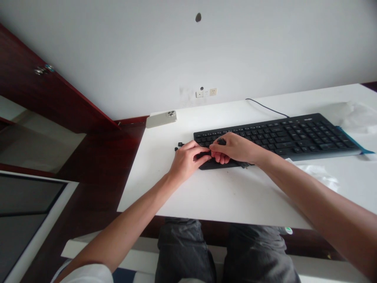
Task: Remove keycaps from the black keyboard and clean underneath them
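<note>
A black keyboard point(282, 135) lies on the white table. Over its left end, my left hand point(188, 157) is closed, thumb and forefinger coming together at the keys; whatever is between the fingertips is too small to make out. Right beside it, fingertips nearly touching, my right hand point(231, 149) is curled round a slim black brush-like tool point(221, 141). The tool's dark end shows above the fist, and dark bristle-like strands stick out below it at the keyboard's front edge. Small loose black keycaps point(180, 144) lie just left of the keyboard.
A phone point(161, 119) lies face down at the table's back left corner. Crumpled white tissue point(319, 175) sits by my right forearm. A clear plastic bag point(356, 116) and a blue strip point(353, 141) are at the right. The keyboard cable point(268, 107) runs towards the wall.
</note>
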`<state>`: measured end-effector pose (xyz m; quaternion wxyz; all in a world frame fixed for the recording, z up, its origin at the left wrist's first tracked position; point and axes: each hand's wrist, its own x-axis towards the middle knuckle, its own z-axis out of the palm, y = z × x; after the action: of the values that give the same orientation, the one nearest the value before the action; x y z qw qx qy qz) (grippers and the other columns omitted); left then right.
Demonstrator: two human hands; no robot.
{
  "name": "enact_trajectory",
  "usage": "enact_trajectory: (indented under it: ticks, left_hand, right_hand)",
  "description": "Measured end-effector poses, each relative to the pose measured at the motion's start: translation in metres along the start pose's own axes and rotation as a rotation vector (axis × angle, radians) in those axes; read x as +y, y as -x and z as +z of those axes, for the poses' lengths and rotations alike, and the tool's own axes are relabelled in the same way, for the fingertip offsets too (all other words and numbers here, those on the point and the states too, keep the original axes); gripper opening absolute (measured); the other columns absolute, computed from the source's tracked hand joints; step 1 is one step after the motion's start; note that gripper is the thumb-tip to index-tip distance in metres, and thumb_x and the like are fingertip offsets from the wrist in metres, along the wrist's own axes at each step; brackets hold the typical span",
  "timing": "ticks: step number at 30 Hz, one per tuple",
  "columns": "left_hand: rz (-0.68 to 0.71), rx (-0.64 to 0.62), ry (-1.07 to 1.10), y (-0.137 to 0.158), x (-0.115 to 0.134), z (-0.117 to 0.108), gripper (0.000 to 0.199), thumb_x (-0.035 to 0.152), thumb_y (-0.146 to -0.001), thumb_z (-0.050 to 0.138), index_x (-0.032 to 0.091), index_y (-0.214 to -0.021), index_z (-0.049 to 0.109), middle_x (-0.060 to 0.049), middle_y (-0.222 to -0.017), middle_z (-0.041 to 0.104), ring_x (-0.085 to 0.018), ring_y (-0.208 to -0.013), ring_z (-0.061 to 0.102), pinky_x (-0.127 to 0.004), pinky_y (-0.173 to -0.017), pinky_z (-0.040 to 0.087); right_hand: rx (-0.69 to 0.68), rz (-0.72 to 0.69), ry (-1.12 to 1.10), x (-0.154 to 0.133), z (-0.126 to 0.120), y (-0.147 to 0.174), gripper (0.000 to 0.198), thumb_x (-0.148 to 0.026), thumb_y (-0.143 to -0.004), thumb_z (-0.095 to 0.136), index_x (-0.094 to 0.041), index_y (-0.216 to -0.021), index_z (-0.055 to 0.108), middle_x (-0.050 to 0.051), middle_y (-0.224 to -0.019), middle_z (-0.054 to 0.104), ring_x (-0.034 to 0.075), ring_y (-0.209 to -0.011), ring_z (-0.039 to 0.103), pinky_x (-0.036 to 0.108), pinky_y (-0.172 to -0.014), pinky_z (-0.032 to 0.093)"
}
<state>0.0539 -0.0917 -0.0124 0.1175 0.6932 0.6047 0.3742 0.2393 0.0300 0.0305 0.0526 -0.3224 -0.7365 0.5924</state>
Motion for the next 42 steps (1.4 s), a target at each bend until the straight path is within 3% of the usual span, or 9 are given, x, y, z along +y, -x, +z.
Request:
enact_trajectory:
  ticks: [16,22,28,34,42]
  left_hand:
    - [0.108,0.036,-0.013,0.001,-0.003,0.005,0.014,0.027,-0.097,0.076,0.018,-0.107,0.075,-0.004,-0.099,0.071,-0.014,-0.080,0.068,-0.027,-0.075,0.057]
    - [0.087,0.055,-0.018,-0.001,-0.007,0.002,0.016,0.033,-0.099,0.075,0.020,-0.108,0.075,-0.004,-0.101,0.072,-0.012,-0.075,0.065,-0.028,-0.072,0.055]
    - [0.170,0.062,-0.105,-0.002,-0.006,0.001,0.014,0.032,-0.098,0.076,0.021,-0.107,0.076,-0.005,-0.104,0.074,-0.017,-0.092,0.071,-0.032,-0.082,0.058]
    - [0.300,0.051,-0.281,-0.004,-0.003,0.002,0.013,0.029,-0.101,0.071,0.020,-0.109,0.075,-0.005,-0.103,0.079,-0.020,-0.095,0.070,-0.036,-0.087,0.059]
    - [0.161,0.036,-0.098,-0.008,0.001,-0.001,0.005,0.023,-0.101,0.070,0.021,-0.103,0.074,-0.003,-0.093,0.074,-0.018,-0.090,0.068,-0.034,-0.084,0.057]
  right_hand:
    - [0.046,-0.030,-0.127,-0.010,-0.010,0.007,0.035,-0.041,-0.098,0.073,-0.014,-0.076,0.075,0.006,-0.068,0.073,0.013,-0.059,0.067,0.023,-0.058,0.058]
    - [0.102,0.006,-0.137,-0.012,-0.019,0.005,0.033,-0.034,-0.101,0.068,-0.015,-0.075,0.075,0.005,-0.066,0.070,0.012,-0.056,0.062,0.022,-0.054,0.053]
    - [0.100,0.003,0.033,-0.012,-0.018,0.006,0.033,-0.036,-0.101,0.066,-0.017,-0.075,0.075,0.002,-0.064,0.067,0.010,-0.051,0.054,0.023,-0.050,0.045]
    - [0.116,-0.029,0.139,-0.013,-0.013,0.006,0.035,-0.038,-0.101,0.064,-0.018,-0.074,0.073,0.002,-0.063,0.066,0.010,-0.050,0.052,0.025,-0.050,0.042]
    - [0.218,-0.020,0.098,-0.011,-0.021,0.004,0.031,-0.036,-0.099,0.069,-0.018,-0.075,0.073,0.002,-0.065,0.064,0.009,-0.049,0.048,0.026,-0.049,0.039]
